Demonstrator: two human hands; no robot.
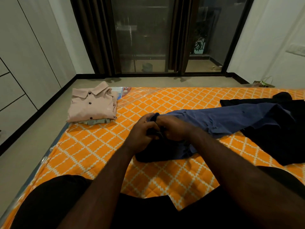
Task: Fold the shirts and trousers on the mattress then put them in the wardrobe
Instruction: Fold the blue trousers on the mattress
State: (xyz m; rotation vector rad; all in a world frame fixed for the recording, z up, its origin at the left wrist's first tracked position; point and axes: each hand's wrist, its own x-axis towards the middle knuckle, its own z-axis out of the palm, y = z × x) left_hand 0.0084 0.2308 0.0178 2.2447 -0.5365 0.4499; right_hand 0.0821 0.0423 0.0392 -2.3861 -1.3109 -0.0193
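Observation:
Blue trousers (231,118) lie stretched across the orange patterned mattress (99,146), running from the middle to the right. My left hand (142,133) and my right hand (175,128) are close together at the trousers' near end, both with fingers curled round the fabric there. A dark garment (280,139) lies spread under and beside the trousers at the right. A folded pink shirt (92,104) sits on top of another folded patterned garment (95,121) at the mattress's far left corner.
White wardrobe doors and drawers (24,63) line the left wall across a strip of floor. Dark curtains and a glass sliding door (148,38) stand behind the mattress. My legs in black fill the lower frame.

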